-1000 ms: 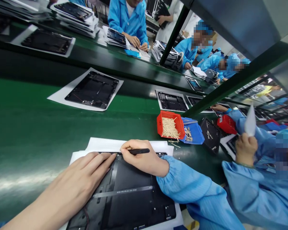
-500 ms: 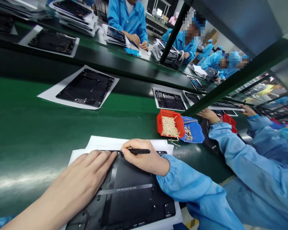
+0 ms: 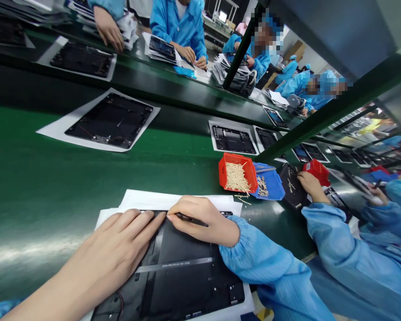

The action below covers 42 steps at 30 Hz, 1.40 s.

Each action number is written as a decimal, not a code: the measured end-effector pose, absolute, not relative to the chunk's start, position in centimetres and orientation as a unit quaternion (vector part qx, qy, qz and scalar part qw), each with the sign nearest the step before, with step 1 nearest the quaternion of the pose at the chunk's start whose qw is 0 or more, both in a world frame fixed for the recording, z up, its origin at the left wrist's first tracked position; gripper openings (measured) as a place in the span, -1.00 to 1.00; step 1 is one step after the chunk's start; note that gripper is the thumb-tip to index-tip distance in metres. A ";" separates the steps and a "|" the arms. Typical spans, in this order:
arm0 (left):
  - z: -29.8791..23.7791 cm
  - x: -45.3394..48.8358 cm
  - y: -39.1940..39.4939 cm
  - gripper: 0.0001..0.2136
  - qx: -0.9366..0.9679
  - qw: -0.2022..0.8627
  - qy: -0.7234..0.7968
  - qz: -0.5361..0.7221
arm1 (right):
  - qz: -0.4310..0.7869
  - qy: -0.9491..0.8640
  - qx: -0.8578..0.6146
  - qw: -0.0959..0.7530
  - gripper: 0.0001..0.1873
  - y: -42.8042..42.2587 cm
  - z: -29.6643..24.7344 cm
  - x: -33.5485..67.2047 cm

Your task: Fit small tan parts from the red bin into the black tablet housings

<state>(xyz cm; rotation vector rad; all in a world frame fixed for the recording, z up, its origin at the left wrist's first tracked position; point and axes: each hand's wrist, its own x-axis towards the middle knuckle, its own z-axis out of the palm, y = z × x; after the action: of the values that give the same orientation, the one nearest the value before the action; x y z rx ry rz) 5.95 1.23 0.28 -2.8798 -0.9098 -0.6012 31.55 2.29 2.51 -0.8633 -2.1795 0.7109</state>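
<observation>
A black tablet back panel (image 3: 183,276) lies on white paper (image 3: 143,200) at the near edge of the green belt. My left hand (image 3: 120,243) rests flat on the panel's upper left corner, fingers stretched out and together. My right hand (image 3: 203,220), in a blue sleeve, pinches a thin black tool (image 3: 190,219) like a pen. The tool's tip touches the panel's top edge just beside my left fingertips.
A red bin (image 3: 237,176) of small pale sticks and a blue bin (image 3: 269,185) stand to the right. A neighbour's hand (image 3: 309,185) reaches over a black tray (image 3: 292,191). More panels on paper (image 3: 108,120) ride the green belt (image 3: 53,187). Workers in blue sit beyond.
My right hand has tilted the black tool down, its tip still at the panel's top edge. The panels on the belt slid left. The neighbour's arm drew back to the black tray.
</observation>
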 end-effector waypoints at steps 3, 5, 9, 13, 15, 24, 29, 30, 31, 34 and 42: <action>0.4 5.9 1.3 -0.60 -0.938 0.027 -0.298 -0.174 | 0.276 -0.845 -0.321 0.327 -0.80 2.3 2.6 31.5; 0.4 5.9 1.2 -0.59 -0.937 0.023 -0.301 -0.173 | 0.279 -0.826 -0.344 0.349 -0.80 2.3 2.4 31.4; 0.4 5.9 1.2 -0.57 -0.937 0.014 -0.295 -0.190 | 0.298 -0.758 -0.447 0.370 -0.78 2.2 2.0 31.3; 0.4 5.9 1.4 -0.56 -0.939 0.006 -0.286 -0.192 | 0.328 -0.732 -0.486 0.348 -0.77 2.1 2.3 31.4; 0.3 5.9 1.5 -0.55 -0.939 0.007 -0.283 -0.196 | 0.344 -0.725 -0.492 0.337 -0.78 2.1 2.4 31.5; 0.9 5.6 1.4 -0.55 -0.941 -0.012 -0.291 -0.172 | 0.388 -0.694 -0.500 0.344 -0.80 2.5 2.3 31.5; 0.9 5.5 1.5 -0.53 -0.944 -0.010 -0.292 -0.155 | 0.379 -0.697 -0.510 0.331 -0.81 2.6 2.4 31.4; 0.9 5.5 1.5 -0.52 -0.946 -0.004 -0.288 -0.148 | 0.378 -0.699 -0.508 0.332 -0.81 2.6 2.4 31.4; 0.9 5.5 1.5 -0.52 -0.948 0.000 -0.285 -0.140 | 0.376 -0.700 -0.505 0.336 -0.81 2.6 2.4 31.4; 0.7 5.4 1.3 -0.51 -0.950 0.012 -0.285 -0.127 | 0.373 -0.704 -0.497 0.344 -0.81 2.6 2.5 31.5; 0.4 5.6 1.0 -0.52 -0.940 -0.014 -0.318 -0.126 | 0.344 -0.719 -0.501 0.337 -0.83 2.5 2.2 31.4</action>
<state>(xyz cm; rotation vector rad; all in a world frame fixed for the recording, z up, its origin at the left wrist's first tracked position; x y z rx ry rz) 5.63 1.01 0.42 -2.9791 -1.0083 -0.3984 31.40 2.49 2.18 -1.3045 -1.8749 0.8954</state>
